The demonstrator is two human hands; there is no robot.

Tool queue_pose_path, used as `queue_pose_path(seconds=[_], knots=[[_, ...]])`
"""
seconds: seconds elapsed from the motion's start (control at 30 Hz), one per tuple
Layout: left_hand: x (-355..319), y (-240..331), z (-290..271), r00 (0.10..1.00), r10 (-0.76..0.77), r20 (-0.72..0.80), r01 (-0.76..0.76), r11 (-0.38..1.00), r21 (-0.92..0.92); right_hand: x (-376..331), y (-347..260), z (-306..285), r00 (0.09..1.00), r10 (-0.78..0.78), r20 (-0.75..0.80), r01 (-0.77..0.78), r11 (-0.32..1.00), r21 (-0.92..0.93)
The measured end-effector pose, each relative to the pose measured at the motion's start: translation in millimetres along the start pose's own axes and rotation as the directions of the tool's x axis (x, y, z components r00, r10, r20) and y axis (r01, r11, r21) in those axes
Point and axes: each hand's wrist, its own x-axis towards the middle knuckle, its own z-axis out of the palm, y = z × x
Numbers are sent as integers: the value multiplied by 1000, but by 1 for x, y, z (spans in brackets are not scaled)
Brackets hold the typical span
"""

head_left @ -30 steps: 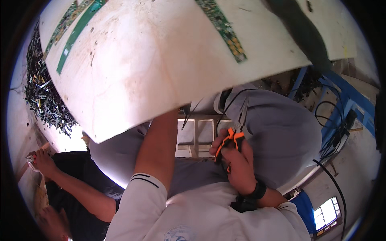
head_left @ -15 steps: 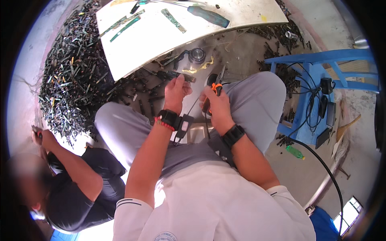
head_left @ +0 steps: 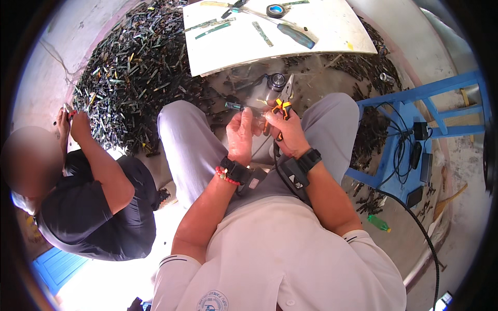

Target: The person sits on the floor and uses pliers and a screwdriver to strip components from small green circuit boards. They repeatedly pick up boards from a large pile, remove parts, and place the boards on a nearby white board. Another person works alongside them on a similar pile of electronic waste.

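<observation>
Above the person's lap, between the 2 grey-trousered knees, both hands meet over the work. The left hand point(head_left: 241, 136) is closed on a small green circuit-board strip point(head_left: 234, 105), which sticks out to the left past the fingertips, pinched between thumb and fingers. The right hand point(head_left: 290, 133) is wrapped around the orange-and-black handles of a pair of pliers point(head_left: 280, 109), whose nose points up and away; whether the jaws are biting on anything I cannot tell, since the tip is too small and partly lost against the floor clutter.

Judging by its look, the strip is thin, light and stiff, likely brittle if bent, with sharp edges and small parts on its face. Holding it by its long edges near one end, as the left hand does, looks like the safest purchase and leaves the far end free for the tool.

Beyond the knees lies a white board point(head_left: 311, 39) carrying more green strips, a roll of dark tape point(head_left: 275, 10) and a dark-handled screwdriver point(head_left: 295, 35). To the left spreads a big heap of scrap strips point(head_left: 129, 78). A co-worker in a dark shirt point(head_left: 93, 207) sits at the lower left, hands raised by the heap. At the right stands a blue wooden frame point(head_left: 415, 103) hung with black cables.
</observation>
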Motion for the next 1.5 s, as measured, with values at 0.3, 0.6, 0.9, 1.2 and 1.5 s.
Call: queue_pose_path(seconds=[0.3,0.6,0.9,1.2,1.5], knots=[[-9,0,-1,1000,-2,4,3,997,-80,6,-1,3,1000,6,-9,-6,999,35],[-8,-4,2,998,-66,-1,66,994,-86,8,1,-1,998,-50,-44,43,988,-148],[-7,8,-17,941,-193,278,262,935,-238,13,-21,-5,994,-43,-101,41,999,-25],[6,13,-31,873,-421,247,481,827,-291,7,-32,-10,991,65,-116,-83,983,-166],[-4,17,-26,723,-512,464,603,795,-62,7,-34,-8,975,186,-119,-214,927,-307]])
